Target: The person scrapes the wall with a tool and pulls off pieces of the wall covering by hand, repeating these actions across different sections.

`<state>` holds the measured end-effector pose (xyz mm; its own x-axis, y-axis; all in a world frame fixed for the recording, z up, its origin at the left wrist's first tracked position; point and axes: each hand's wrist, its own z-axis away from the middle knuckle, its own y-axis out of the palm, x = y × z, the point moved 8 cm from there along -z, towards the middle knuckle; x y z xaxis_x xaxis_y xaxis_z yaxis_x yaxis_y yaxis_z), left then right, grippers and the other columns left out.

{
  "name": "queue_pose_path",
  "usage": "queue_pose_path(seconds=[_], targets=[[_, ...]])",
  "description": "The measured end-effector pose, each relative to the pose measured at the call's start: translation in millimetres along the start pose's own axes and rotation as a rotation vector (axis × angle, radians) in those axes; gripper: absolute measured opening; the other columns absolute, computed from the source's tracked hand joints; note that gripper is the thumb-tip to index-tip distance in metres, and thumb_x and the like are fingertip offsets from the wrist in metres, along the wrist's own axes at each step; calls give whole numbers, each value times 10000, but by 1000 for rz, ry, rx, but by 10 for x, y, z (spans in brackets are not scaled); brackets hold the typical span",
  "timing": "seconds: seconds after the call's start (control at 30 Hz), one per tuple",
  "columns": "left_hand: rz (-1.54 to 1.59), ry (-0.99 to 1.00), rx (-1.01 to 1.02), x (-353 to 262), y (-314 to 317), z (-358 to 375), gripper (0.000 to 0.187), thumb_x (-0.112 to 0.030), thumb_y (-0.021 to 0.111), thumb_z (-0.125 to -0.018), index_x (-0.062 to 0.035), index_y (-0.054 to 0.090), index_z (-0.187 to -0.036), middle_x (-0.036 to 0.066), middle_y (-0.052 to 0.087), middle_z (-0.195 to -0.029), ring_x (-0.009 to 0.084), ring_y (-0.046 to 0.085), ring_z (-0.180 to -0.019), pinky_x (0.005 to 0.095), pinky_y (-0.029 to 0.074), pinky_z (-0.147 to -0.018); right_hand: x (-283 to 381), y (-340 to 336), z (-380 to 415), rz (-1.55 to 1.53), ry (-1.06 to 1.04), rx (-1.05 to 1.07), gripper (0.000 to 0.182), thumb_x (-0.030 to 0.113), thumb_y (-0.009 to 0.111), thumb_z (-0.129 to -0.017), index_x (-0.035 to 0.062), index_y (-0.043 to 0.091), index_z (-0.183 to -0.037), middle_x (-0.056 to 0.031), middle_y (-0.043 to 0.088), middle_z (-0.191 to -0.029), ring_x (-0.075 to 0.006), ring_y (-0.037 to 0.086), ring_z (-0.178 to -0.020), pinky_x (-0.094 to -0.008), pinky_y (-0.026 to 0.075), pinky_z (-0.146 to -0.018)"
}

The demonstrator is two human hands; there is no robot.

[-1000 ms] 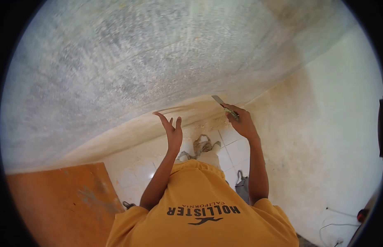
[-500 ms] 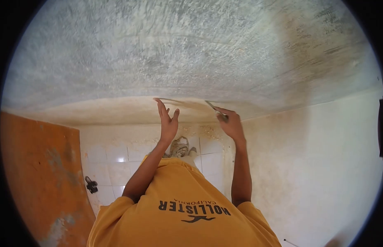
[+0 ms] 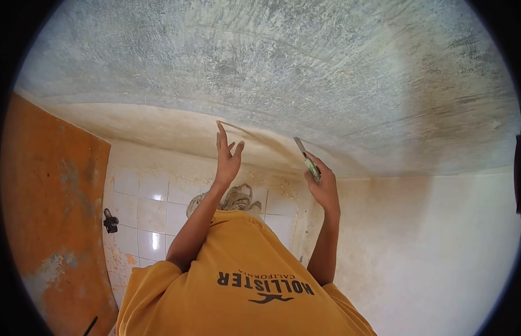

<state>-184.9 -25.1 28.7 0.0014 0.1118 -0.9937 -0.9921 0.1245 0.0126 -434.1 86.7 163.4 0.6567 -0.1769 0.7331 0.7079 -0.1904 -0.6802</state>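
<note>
My left hand is raised with its fingers apart and holds nothing; its longest fingertip is at the lower edge of the rough grey-blue wall surface. In my right hand is a scraper with a green patterned handle and a flat metal blade. The blade points up and left, its tip close to or touching the wall; which of the two I cannot tell. Between my hands, the smooth cream band of the wall runs below the rough part, with a thin shadow across it.
An orange door-like panel with worn patches stands on the left. White floor tiles lie below, with a small black object beside the panel. Crumpled cloth is near my feet. A pale wall rises on the right.
The view has tilted, and more of the orange panel shows. The scraper now appears sharper, lower and further right in the view. My left hand stays raised with its fingers apart.
</note>
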Motion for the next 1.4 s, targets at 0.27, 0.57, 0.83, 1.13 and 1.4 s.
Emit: queue_pose_path(seconds=[0.27,0.57,0.83,1.13,1.4], targets=[[43,-87,-99,225,-222,138,858,-327,587,-1062,-243,-9,-1674,212,63,-1704,381,515,-1369,455,537,-1045,317,16,87,9,-58,-4,352,131,637,-1015,59,656,-1359,-215,726,-1194,-266,713,-906,-334,531,-869],[86,-38,-172,218,-600,161,866,-328,593,-1060,-113,15,-1669,305,133,-1648,355,610,-1257,379,571,-920,436,355,-262,90,-186,69,287,146,655,-998,44,715,-1260,-238,713,-1165,-375,703,-1085,-368,557,-878],[55,-43,-119,202,-753,38,836,-291,592,-1061,-94,49,-1666,285,198,-1633,342,614,-1243,374,570,-923,370,534,-315,193,-228,73,282,182,653,-989,107,733,-1248,-216,710,-1181,-384,698,-1078,-400,557,-906],[26,-92,-32,305,-806,56,871,-357,592,-1058,-157,6,-1671,277,171,-1645,373,554,-1321,433,560,-1005,458,616,-325,331,-154,73,281,229,653,-988,156,746,-1243,-160,738,-1129,-382,701,-1024,-439,563,-877],[61,-92,-94,293,-750,-21,844,-334,591,-1057,-137,44,-1669,275,177,-1649,364,558,-1317,421,548,-1011,544,436,-270,264,-237,-17,281,232,651,-984,164,744,-1241,-183,743,-1078,-388,708,-939,-456,565,-809]])
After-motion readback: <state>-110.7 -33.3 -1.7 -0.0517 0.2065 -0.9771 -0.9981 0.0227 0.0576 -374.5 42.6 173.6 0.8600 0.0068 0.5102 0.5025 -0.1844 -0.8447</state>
